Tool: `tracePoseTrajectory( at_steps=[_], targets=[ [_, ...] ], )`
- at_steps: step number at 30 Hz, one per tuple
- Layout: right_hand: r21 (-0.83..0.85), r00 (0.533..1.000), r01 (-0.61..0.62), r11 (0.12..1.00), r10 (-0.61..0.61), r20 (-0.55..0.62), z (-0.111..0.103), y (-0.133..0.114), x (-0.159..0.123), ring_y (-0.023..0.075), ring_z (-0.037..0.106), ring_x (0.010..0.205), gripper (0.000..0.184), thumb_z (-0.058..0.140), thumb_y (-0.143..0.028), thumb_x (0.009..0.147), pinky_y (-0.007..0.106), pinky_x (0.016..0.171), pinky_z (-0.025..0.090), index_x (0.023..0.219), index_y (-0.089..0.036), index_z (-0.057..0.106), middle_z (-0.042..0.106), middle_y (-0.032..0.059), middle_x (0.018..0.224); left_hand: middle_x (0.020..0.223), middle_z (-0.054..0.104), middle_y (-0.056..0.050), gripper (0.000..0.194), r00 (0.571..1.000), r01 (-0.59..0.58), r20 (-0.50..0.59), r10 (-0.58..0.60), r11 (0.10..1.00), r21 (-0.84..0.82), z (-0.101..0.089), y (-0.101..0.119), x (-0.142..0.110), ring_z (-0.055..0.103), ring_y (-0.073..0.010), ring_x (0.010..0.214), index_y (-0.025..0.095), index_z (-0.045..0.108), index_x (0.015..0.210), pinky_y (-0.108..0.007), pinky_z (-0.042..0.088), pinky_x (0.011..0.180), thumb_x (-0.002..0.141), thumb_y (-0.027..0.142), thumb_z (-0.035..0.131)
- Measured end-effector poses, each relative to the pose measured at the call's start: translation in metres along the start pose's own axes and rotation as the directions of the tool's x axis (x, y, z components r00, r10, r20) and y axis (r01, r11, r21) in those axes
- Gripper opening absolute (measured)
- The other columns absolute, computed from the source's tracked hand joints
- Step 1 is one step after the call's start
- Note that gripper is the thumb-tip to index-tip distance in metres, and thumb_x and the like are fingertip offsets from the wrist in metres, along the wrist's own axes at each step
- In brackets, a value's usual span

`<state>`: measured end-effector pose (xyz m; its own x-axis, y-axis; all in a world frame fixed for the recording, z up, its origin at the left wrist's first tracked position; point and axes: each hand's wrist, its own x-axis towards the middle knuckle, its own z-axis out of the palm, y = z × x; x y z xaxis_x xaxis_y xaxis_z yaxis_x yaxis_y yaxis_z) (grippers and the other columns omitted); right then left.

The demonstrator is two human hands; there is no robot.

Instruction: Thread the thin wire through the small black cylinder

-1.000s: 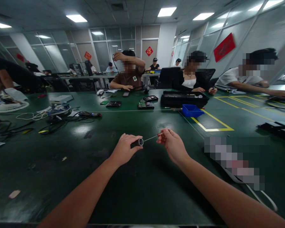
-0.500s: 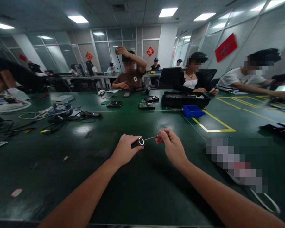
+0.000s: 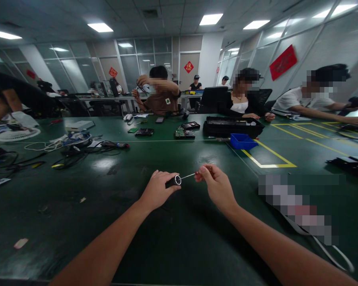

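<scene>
- We judge that the step in hand is working a slim tool at the open end of a small part, out over the dark green table [image 3: 122, 246], near the middle of the frame.
- Our left hand [image 3: 156, 190] has its fingers curled round a short black cylinder with a bright ring at its end [image 3: 178, 180], thumb below, parted only by its width.
- Our right hand [image 3: 219, 188] has its fingers nearly closed, pinching the end of a thin metal-shafted tool [image 3: 187, 176]; its handle is mostly hidden.
- The shaft runs to the ring; whether its tip is seated inside, we cannot tell.
- As we judge it, the next move calls for a firm left grip and the shaft lined up with the ring's opening.
- A blue plastic bin [image 3: 241, 142] sits right of centre, beyond our hands.
</scene>
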<state>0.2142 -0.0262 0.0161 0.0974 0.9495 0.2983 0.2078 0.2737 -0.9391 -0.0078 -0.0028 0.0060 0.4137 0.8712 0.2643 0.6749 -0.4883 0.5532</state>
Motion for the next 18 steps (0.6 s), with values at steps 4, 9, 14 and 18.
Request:
tracePoseTrajectory(
  at_steps=[4, 9, 14, 18],
  targets=[
    [-0.015, 1.0, -0.005, 1.0, 0.006, 0.015, -0.0017, -0.0027, -0.0014, 0.0206, 0.07, 0.078, 0.028, 0.06, -0.046, 0.093, 0.039, 0.078, 0.055, 0.094, -0.018, 0.067, 0.074, 0.0057, 0.083, 0.11, 0.07, -0.001, 0.037, 1.0, 0.008, -0.008, -0.008, 1.0, 0.01, 0.0001, -0.0009, 0.0, 0.06, -0.0239, 0.104, 0.03, 0.065, 0.124, -0.053, 0.03, 0.112, 0.088, 0.037, 0.07],
    [0.073, 0.999, -0.044, 0.996, 0.045, -0.014, 0.0005, 0.0028, 0.0014, 0.0213, 0.072, 0.077, 0.031, 0.063, -0.049, 0.091, 0.039, 0.077, 0.056, 0.092, -0.018, 0.067, 0.075, 0.0066, 0.084, 0.112, 0.07, -0.002, 0.038, 1.0, 0.021, -0.006, -0.02, 1.0, 0.005, -0.0002, -0.0003, 0.0003, 0.059, -0.0247, 0.105, 0.029, 0.065, 0.125, -0.053, 0.032, 0.111, 0.088, 0.036, 0.07],
    [0.078, 0.993, -0.101, 0.992, 0.106, -0.059, 0.0011, 0.0068, 0.0044, 0.0219, 0.072, 0.077, 0.033, 0.064, -0.051, 0.09, 0.039, 0.076, 0.057, 0.091, -0.018, 0.068, 0.075, 0.0071, 0.085, 0.113, 0.069, -0.001, 0.039, 1.0, 0.007, -0.009, -0.007, 1.0, -0.003, 0.0001, -0.0006, -0.0001, 0.059, -0.0251, 0.106, 0.03, 0.063, 0.127, -0.053, 0.032, 0.111, 0.089, 0.036, 0.07],
    [0.052, 0.993, -0.109, 0.993, 0.11, -0.03, -0.0001, 0.0053, 0.0037, 0.0217, 0.071, 0.077, 0.033, 0.061, -0.05, 0.091, 0.04, 0.076, 0.056, 0.093, -0.018, 0.068, 0.074, 0.0071, 0.085, 0.111, 0.07, -0.002, 0.039, 1.0, 0.02, -0.013, -0.02, 1.0, -0.002, 0.0006, -0.0021, 0.0003, 0.059, -0.0254, 0.105, 0.029, 0.064, 0.127, -0.052, 0.034, 0.109, 0.089, 0.036, 0.069]
  ],
)
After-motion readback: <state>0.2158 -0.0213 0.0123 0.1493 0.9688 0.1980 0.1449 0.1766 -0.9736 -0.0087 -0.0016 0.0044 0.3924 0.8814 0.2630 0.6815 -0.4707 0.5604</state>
